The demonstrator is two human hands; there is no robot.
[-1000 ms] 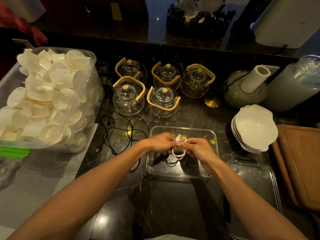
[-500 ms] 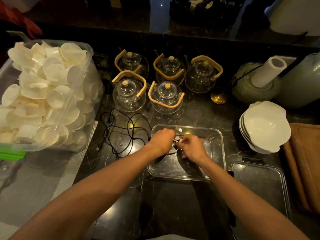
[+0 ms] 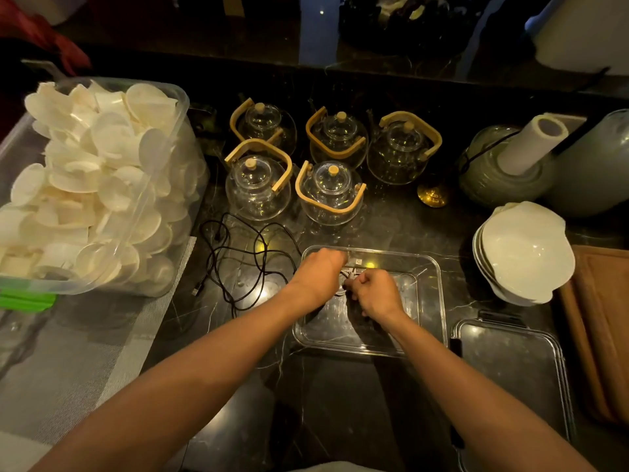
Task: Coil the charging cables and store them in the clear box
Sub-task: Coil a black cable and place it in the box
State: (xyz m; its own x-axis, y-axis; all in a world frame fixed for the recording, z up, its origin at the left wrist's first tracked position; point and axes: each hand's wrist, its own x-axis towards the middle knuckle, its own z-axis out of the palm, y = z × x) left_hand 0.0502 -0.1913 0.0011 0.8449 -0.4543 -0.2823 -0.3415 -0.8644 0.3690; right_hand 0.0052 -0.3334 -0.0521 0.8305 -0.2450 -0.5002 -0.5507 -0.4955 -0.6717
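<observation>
Both hands, left and right, meet inside the clear box, fingers curled on a white cable. It is mostly hidden. A black cable sprawls on the desk.

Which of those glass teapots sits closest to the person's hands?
The front-right glass teapot with the bamboo handle, just beyond the clear plastic box; the other four stand farther back or left.

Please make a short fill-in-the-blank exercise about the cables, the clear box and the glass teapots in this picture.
1. Both hands, the left hand and the right hand, are inside the clear ____.
2. The cable lying loose on the counter is ____ in colour.
3. The number of glass teapots with wooden handles is ____.

Missing words: box; black; five
</observation>
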